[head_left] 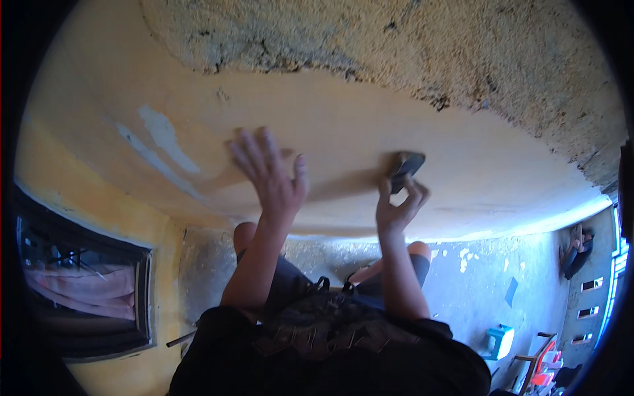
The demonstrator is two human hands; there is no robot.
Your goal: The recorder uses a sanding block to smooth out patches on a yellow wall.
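In front of me stretches a smooth yellow-orange wall (330,119). My left hand (274,181) is spread against or just off its surface, fingers pointing up and holding nothing. To its right, my right hand (403,201) pinches a small dark block (405,166) between thumb and fingers. The block's flat side is turned to the wall; its exact kind is not clear, though it resembles a sanding block. Two pale patches (162,135) mark the wall left of my left hand.
Rough, crumbling plaster (409,46) covers the wall higher up. At the left is a dark-framed window (142,297) with pinkish cloth. A teal and white stool (500,342) and a wooden chair (528,363) stand on the grey floor (462,290). Another person (578,254) is far right.
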